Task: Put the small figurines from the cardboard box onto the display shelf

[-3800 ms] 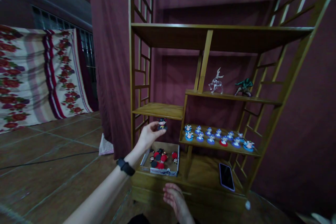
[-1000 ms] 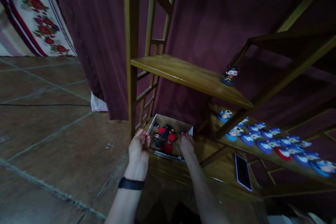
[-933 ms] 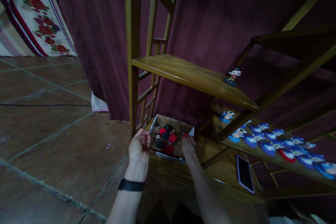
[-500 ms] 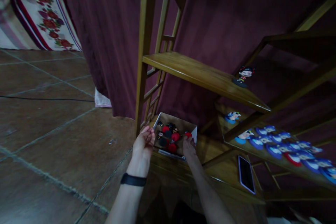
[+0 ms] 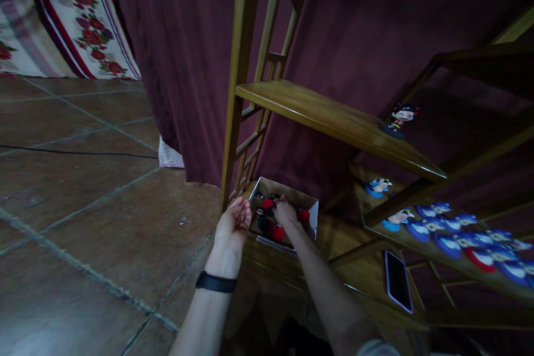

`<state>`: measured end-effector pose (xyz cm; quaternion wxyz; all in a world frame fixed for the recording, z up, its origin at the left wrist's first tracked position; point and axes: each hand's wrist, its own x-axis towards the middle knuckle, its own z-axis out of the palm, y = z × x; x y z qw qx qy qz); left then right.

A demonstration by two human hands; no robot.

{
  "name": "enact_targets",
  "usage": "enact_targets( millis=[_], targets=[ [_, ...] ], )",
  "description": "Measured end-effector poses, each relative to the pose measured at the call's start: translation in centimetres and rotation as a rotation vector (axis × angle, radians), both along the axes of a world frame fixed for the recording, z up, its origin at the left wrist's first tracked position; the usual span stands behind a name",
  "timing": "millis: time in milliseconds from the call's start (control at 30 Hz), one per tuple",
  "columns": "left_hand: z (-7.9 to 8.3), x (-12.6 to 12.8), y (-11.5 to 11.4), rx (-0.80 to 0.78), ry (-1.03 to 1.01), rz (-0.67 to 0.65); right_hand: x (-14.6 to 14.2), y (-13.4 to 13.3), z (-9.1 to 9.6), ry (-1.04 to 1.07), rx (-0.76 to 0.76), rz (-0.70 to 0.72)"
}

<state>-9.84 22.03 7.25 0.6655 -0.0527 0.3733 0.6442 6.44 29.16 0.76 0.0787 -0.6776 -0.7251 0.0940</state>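
An open cardboard box [image 5: 309, 206] stands on the low wooden shelf. Inside it lie several small figurines with round red and black bases, among them a red base [image 5: 278, 233] near the front wall and a black base [image 5: 264, 225] beside it. My right hand [image 5: 286, 213] reaches down into the middle of the box among the figurines; its fingertips are too dark and blurred to show any grip. At the box's left wall my left hand [image 5: 234, 221] is open and holds nothing, palm turned up with the fingers slightly curled. A black band [image 5: 216, 282] circles the left wrist.
Above the box juts a wooden shelf board [image 5: 325, 117], bearing a black-haired figurine [image 5: 401, 118]. Several blue-based figurines [image 5: 434, 228] line a lower shelf to the right. A phone [image 5: 398, 281] lies on the bottom shelf. A purple curtain [image 5: 183, 67] hangs behind.
My right hand has moved left, from the box's right side to its middle. The left hand keeps its place by the left wall. The whole view has shifted slightly.
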Motion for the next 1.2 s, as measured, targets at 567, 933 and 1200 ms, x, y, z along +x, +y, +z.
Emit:
enact_targets(
  millis=[567,933,1200],
  targets=[
    [-1.9,6.6,-1.8,0.148,0.488,-0.495,2.0,-10.1,1.9,1.485,-0.137,-0.319],
    [-2.2,6.6,-1.3,0.118,0.303,-0.430,4.4,-10.3,3.5,1.850,-0.002,-0.277],
    [-2.2,8.1,-2.1,0.141,0.224,-0.466,4.3,-9.6,3.1,1.406,0.167,-0.265]
  ],
)
